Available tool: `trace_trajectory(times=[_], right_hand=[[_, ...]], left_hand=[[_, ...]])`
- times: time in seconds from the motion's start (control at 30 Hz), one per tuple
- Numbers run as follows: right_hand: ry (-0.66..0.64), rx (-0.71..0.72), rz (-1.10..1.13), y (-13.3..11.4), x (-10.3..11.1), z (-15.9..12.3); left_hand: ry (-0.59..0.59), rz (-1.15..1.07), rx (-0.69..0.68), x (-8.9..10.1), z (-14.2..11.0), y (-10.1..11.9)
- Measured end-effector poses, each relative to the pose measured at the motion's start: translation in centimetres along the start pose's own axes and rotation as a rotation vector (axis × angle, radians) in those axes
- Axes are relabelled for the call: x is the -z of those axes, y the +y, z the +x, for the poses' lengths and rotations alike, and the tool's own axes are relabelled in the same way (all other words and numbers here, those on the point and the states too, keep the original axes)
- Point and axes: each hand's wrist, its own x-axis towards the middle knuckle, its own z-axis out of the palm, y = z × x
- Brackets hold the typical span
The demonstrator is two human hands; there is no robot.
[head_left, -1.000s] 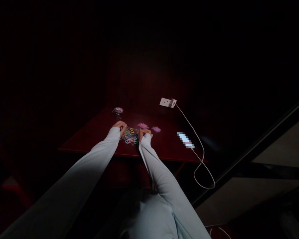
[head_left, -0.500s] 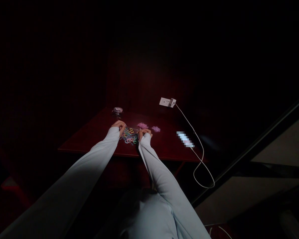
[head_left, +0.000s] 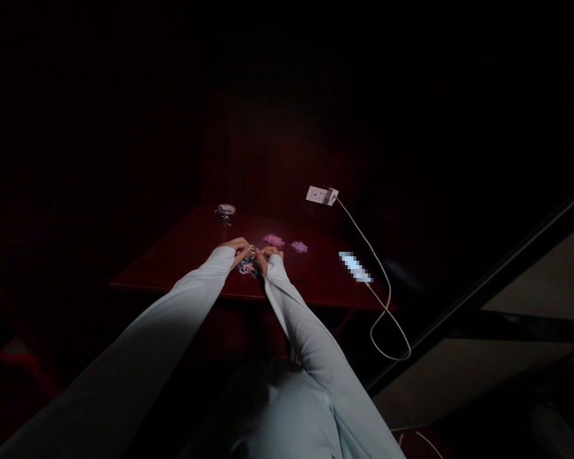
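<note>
Close together over the table, both of my hands are bent at the fingers, their tips nearly meeting. My left hand (head_left: 239,248) is closed in a pinch; what it holds is too small and dark to make out. My right hand (head_left: 268,253) is also closed, its fingertips beside the left ones, and its contents are hidden. Beneath and between them lies a pile of multicoloured hair ties (head_left: 249,269), partly covered by the hands. Just beyond the right hand sit a pink heap of small bands (head_left: 273,240) and a smaller purple heap (head_left: 299,247).
A clear jar with a pale lid (head_left: 226,210) stands at the back left of the dark red table (head_left: 162,271). A phone (head_left: 355,267) lies at the right, its white cable (head_left: 387,280) running to a charger in the wall socket (head_left: 321,196).
My hands were apart with a thin pale strand between them; now they have come together, the left moving right and the right moving left. More of the hair tie pile is covered.
</note>
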Motion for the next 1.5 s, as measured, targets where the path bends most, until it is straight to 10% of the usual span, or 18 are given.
trace_trajectory(times=[1.5], right_hand=[[0.002,-0.027,-0.114,1.0,-0.5,0.4]], left_hand=[[-0.09,-0.169,-0.027,0.0,0.3,-0.3]])
